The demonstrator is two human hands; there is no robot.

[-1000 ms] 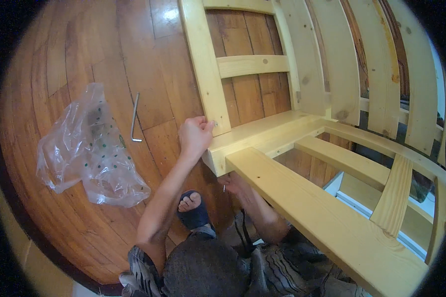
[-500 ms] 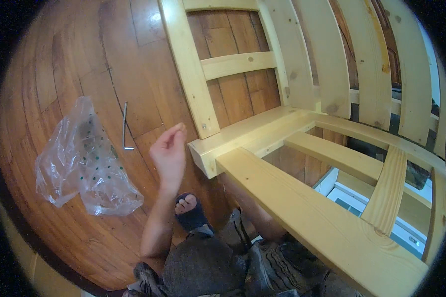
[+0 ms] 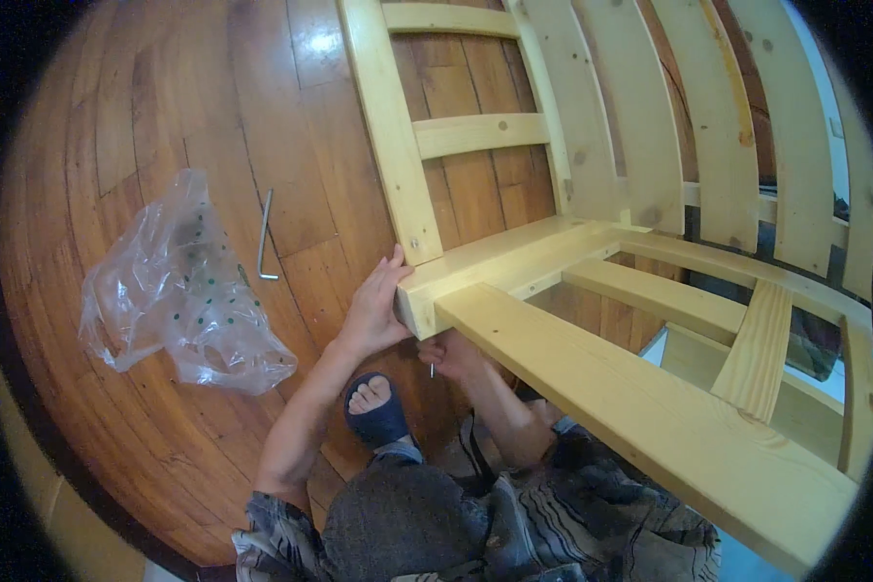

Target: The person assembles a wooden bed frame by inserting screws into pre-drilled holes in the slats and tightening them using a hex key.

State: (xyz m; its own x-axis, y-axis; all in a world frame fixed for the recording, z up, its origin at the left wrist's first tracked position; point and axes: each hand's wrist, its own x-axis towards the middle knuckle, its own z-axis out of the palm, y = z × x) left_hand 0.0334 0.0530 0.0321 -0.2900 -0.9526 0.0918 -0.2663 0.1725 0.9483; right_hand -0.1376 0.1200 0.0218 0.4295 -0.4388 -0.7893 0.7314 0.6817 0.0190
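Observation:
A pale wooden slatted frame stands at my right, its broad rail running toward the lower right. My left hand grips the end of its corner beam, fingers along the outer face and thumb beneath. Just under that corner, my right hand is closed, partly covered by the rail. A short, thin metal pin pokes down from its fingers; the rest of it is hidden, so I cannot tell its exact kind.
An L-shaped hex key lies on the wooden floor left of the frame. Beside it is a crumpled clear plastic bag with green dots. My sandalled foot is below the corner. Upright slats rise at the far right.
My left hand has gone from a raised pinch beside the corner to gripping the beam's end. My right hand has come into sight from behind the rail, with the metal pin showing.

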